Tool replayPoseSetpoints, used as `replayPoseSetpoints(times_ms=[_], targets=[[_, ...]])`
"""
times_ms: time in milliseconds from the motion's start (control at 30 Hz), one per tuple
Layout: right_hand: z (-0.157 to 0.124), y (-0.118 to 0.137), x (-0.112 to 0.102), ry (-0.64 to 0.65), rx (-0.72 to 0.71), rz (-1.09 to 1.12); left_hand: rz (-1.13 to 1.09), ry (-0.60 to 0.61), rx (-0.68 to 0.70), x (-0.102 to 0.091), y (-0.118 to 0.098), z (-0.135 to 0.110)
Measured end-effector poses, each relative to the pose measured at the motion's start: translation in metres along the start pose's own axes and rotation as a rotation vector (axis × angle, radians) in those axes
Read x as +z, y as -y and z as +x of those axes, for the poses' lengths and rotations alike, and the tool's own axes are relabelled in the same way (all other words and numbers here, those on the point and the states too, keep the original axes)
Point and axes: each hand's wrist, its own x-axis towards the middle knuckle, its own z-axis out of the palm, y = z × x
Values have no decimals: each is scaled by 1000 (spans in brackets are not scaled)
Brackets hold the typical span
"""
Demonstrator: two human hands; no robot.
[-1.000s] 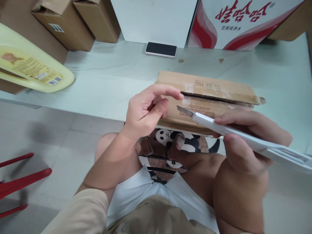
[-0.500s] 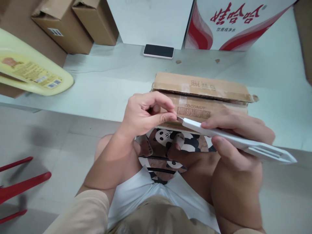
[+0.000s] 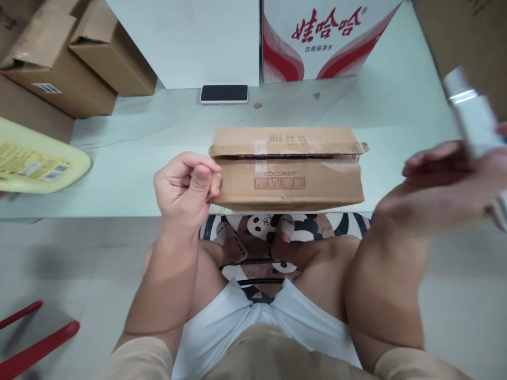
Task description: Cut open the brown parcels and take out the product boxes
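A closed brown cardboard box (image 3: 309, 182) printed COCONUT lies at the table's front edge, its top flap slightly raised along a dark gap. My left hand (image 3: 188, 187) is at the box's left end, fingers curled in and thumb pressed against them; whatever may be inside is hidden. Far to the right, my right hand (image 3: 447, 184) is blurred by motion, partly cut off by the picture's edge. It is closed around a white utility knife (image 3: 475, 119), which is tilted upright and smeared, so its blade cannot be made out.
Behind the box lie a phone (image 3: 224, 94) and two small brown scraps. A white carton with red lettering (image 3: 317, 42) and a plain white box (image 3: 190, 42) stand at the back. Brown cartons (image 3: 75, 79) and a yellow bottle (image 3: 47, 163) are on the left. Red stool legs (image 3: 43, 348) show below.
My right hand has swung away to the right with the utility knife, off the left fingertips. My left hand has moved left and curled its fingers in. The view has shifted to the right.
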Motion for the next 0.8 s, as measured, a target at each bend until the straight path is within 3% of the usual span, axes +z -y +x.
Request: replayPoseSetpoints(times_ms=[33, 67, 100, 200, 267, 333, 400, 467, 567, 633, 733, 800], targets=[[2, -8, 1, -202, -4, -57, -24, -18, -10, 2, 0, 1], [3, -17, 3, -320, 32, -145, -44, -34, -13, 3, 0, 3], [3, -25, 6, -330, 109, -253, -57, -46, -7, 4, 0, 3], [1, -48, 12, 71, 398, -557, -25, -58, 14, 5, 0, 3], [-2, -60, 14, 264, 496, -661, 27, -60, 30, 4, 0, 1], [-6, -67, 16, 379, 557, -694, 73, -48, 44, 2, -1, -1], [-9, -68, 17, 399, 583, -657, 110, -43, 66, -1, -1, -1], [-12, -62, 18, 281, 533, -518, 136, -88, 102, -5, 1, 1], [-13, -40, 18, -16, 363, -204, 175, -195, 154, -14, 8, 6], [-13, -22, 19, -118, 244, -72, 278, -166, 94, -21, 14, 8], [-13, 0, 25, -50, 81, -35, 380, -124, -14, -32, 22, 9], [-15, 7, 32, 29, 30, 12, 291, -185, -9, -39, 25, 11]])
